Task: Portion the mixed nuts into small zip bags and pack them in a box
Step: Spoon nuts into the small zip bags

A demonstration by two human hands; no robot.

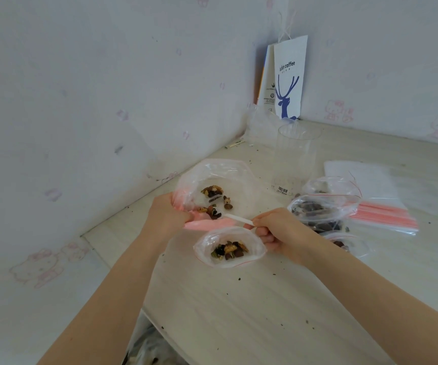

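Note:
My left hand (169,212) grips the pink-edged mouth of a large clear bag (239,177) that lies on the table with a few mixed nuts (213,197) left inside. My right hand (278,230) pinches the white handle of a small spoon (237,219) whose tip reaches into the large bag. The same hand also holds a small zip bag (229,246) open just below, with nuts at its bottom. Filled small zip bags (323,206) lie to the right of my right hand.
A clear plastic cup (295,159) stands behind the bags. A stack of empty zip bags with red strips (376,196) lies at the right. A white paper coffee bag (289,80) leans in the wall corner. The table's left edge runs close to the wall.

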